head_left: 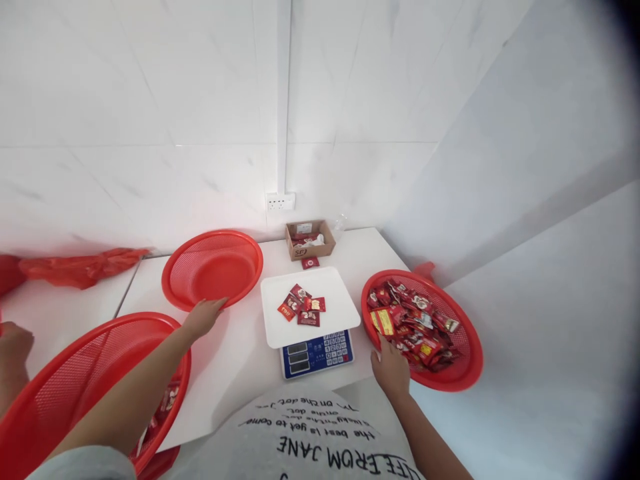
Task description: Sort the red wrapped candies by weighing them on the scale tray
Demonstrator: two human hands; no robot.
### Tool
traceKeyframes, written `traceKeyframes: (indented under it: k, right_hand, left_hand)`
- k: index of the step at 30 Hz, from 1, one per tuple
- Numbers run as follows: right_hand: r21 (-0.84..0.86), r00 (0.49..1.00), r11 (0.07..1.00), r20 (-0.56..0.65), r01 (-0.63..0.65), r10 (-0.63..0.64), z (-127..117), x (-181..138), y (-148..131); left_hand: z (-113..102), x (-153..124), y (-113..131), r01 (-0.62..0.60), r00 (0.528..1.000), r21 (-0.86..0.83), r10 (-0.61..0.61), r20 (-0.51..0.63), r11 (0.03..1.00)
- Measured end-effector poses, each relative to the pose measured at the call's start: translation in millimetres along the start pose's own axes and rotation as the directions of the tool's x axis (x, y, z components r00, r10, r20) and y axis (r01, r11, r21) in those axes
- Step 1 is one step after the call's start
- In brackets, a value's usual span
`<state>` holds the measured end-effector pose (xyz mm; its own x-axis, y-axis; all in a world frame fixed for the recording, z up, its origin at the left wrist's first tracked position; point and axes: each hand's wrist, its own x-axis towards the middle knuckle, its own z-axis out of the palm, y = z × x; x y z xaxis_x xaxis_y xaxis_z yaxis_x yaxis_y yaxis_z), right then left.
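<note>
My left hand [203, 316] lies flat with fingers stretched out, touching the near rim of an empty red mesh basket [213, 267] at the table's back. My right hand [390, 367] rests at the near rim of a red basket [457, 373] full of red snack packets [413, 320]; its fingers reach in among the packets and their tips are hidden. Between the hands stands a blue scale [317, 352] with a white tray [280, 330] carrying several red packets [303, 307].
A third red basket [75, 380] sits at the near left with a few packets inside. A small cardboard box [309, 240] and one loose packet [310, 263] lie behind the scale. A red plastic bag [80, 267] lies far left. Another person's hand [13, 347] shows at the left edge.
</note>
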<state>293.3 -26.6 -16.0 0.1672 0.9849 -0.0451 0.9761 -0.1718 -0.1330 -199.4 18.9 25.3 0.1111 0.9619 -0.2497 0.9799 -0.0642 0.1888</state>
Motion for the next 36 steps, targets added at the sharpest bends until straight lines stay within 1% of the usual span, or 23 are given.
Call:
traceKeyframes:
  k: [2,3,5,6,7,8,9,11,14,16,17,18,20,22,24,26,29,31,33,34,36]
  right_hand:
    - [0.101,0.993,0.995,-0.116,0.009,0.002,-1,1,-3]
    - [0.154,0.982,0.987,-0.190,0.051,-0.021,-1,2,-6]
    - [0.237,0.944,0.950,-0.306,0.204,-0.126,-3,7,-20]
    - [0.263,0.924,0.919,-0.326,0.294,-0.202,-4,10,-30]
    - [0.287,0.910,0.886,-0.311,0.365,-0.274,-5,15,-43]
    - [0.305,0.903,0.859,-0.271,0.410,-0.335,-6,20,-57]
    - [0.309,0.896,0.843,-0.211,0.441,-0.391,-7,26,-72]
    - [0.293,0.861,0.816,-0.059,0.498,-0.504,-8,39,-101]
    - [0.240,0.799,0.809,0.165,0.536,-0.578,-7,57,-132]
    - [0.211,0.758,0.797,0.247,0.566,-0.604,-4,66,-140]
    - [0.202,0.741,0.786,0.262,0.585,-0.619,-2,69,-141]
    - [0.196,0.729,0.773,0.259,0.603,-0.634,-1,72,-141]
    - [0.189,0.720,0.753,0.218,0.631,-0.658,2,74,-137]
    - [0.193,0.725,0.737,0.141,0.648,-0.674,4,75,-134]
    - [0.212,0.735,0.729,0.062,0.651,-0.675,3,75,-133]
    - [0.243,0.749,0.731,0.023,0.638,-0.662,2,77,-132]
    - [0.333,0.786,0.750,0.039,0.572,-0.617,0,83,-130]
    - [0.446,0.839,0.766,0.059,0.463,-0.542,0,86,-128]
    - [0.575,0.899,0.759,0.088,0.306,-0.429,-2,88,-127]
    - [0.631,0.923,0.742,0.106,0.226,-0.370,-3,88,-128]
    - [0.717,0.951,0.693,0.157,0.076,-0.267,-5,86,-130]
  left_hand:
    - [2,4,7,0.005,1.000,-0.001,-0.005,-0.029,1.000]
    - [4,5,14,0.008,0.998,-0.001,-0.008,-0.065,1.000]
    - [10,7,33,-0.006,0.985,-0.010,0.004,-0.174,1.000]
    - [14,8,45,-0.032,0.973,-0.022,0.026,-0.228,0.999]
    - [18,11,59,-0.075,0.962,-0.042,0.061,-0.265,0.996]
    - [23,14,74,-0.131,0.956,-0.071,0.107,-0.273,0.989]
    - [28,18,90,-0.191,0.953,-0.106,0.159,-0.256,0.976]
    - [37,29,120,-0.273,0.950,-0.178,0.237,-0.202,0.945]
    - [46,49,153,-0.313,0.949,-0.232,0.290,-0.127,0.921]
    - [47,61,163,-0.330,0.944,-0.209,0.318,-0.090,0.920]
    - [45,67,165,-0.359,0.933,-0.186,0.350,-0.081,0.914]
    - [43,72,166,-0.404,0.915,-0.160,0.398,-0.073,0.900]
    - [38,81,164,-0.503,0.864,-0.118,0.500,-0.057,0.856]
    - [33,89,163,-0.563,0.826,-0.095,0.563,-0.030,0.821]
    - [30,96,164,-0.570,0.820,-0.096,0.572,-0.012,0.816]
    - [30,100,168,-0.539,0.840,-0.125,0.542,-0.010,0.833]
    - [34,104,174,-0.448,0.891,-0.172,0.453,-0.013,0.877]
    - [37,105,177,-0.382,0.922,-0.194,0.388,-0.009,0.904]
    - [39,106,179,-0.301,0.951,-0.240,0.310,-0.002,0.923]
    - [39,107,180,-0.256,0.964,-0.273,0.267,0.000,0.927]
    - [38,109,182,-0.159,0.985,-0.365,0.172,0.002,0.917]
